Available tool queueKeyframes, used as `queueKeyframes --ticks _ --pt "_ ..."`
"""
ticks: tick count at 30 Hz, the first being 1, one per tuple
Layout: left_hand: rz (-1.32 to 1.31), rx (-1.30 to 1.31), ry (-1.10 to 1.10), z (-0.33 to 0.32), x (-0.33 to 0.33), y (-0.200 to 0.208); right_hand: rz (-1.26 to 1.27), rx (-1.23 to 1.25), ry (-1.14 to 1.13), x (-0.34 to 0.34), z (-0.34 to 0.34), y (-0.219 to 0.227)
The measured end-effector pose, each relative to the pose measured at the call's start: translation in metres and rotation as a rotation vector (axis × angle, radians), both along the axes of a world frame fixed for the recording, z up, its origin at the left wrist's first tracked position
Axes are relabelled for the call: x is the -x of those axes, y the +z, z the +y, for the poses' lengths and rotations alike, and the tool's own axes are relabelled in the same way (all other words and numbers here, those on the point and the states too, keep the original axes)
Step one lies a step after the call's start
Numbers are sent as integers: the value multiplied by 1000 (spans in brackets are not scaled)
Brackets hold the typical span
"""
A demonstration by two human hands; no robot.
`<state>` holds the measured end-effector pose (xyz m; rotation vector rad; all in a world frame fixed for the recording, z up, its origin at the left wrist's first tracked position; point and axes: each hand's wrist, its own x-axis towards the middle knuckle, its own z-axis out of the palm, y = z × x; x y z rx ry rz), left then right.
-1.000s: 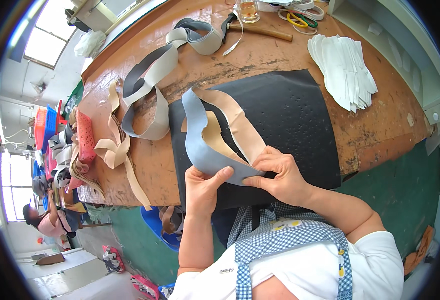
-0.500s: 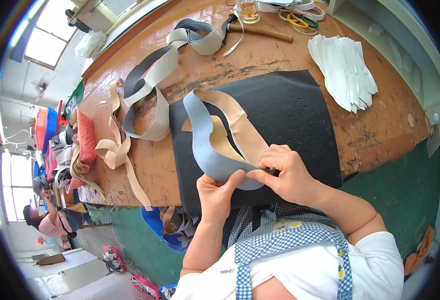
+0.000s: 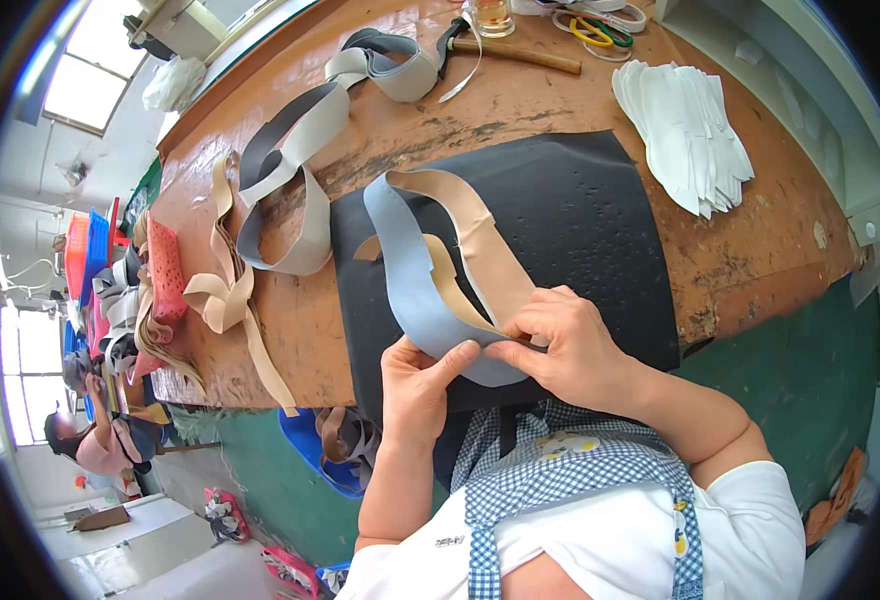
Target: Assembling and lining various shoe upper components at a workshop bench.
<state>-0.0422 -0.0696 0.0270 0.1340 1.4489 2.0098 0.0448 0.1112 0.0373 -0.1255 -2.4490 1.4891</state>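
Between my hands is a long, looped strip of material (image 3: 397, 262), light blue on one face and tan on the other. My left hand (image 3: 417, 388) pinches its near edge, thumb on top and fingers beneath. Close beside it, my right hand (image 3: 563, 335) grips the same edge with thumb and fingers, the two thumbs almost meeting. The rest of the loop stands up and curves away over a black mat (image 3: 585, 230). Part of the strip under my fingers is hidden.
Grey-white strips (image 3: 300, 140) curl at the left, near tan strips (image 3: 222, 300). A hammer (image 3: 520, 55), a glass (image 3: 492, 16) and scissors (image 3: 600, 32) lie at the far edge. White cut pieces (image 3: 682, 140) are stacked right. A blue tub (image 3: 305, 450) stands below; a person (image 3: 95, 440) sits far left.
My left hand has slid slightly left along the strip, opening a little more gap from the right hand. The whole view has shifted slightly.
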Motion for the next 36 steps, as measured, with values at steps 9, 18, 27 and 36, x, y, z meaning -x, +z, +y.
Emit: queueKeyframes --ticks 9,18,27,36 --pt "-40 52 -21 -5 9 -1 9 38 58 -7 1 -4" --pt "-66 -14 59 1 4 4 -64 135 45 -7 1 4" --pt "9 35 98 -1 8 6 24 108 66 -5 -3 5" --pt "30 -7 107 -5 5 7 -79 156 75 3 -2 7"
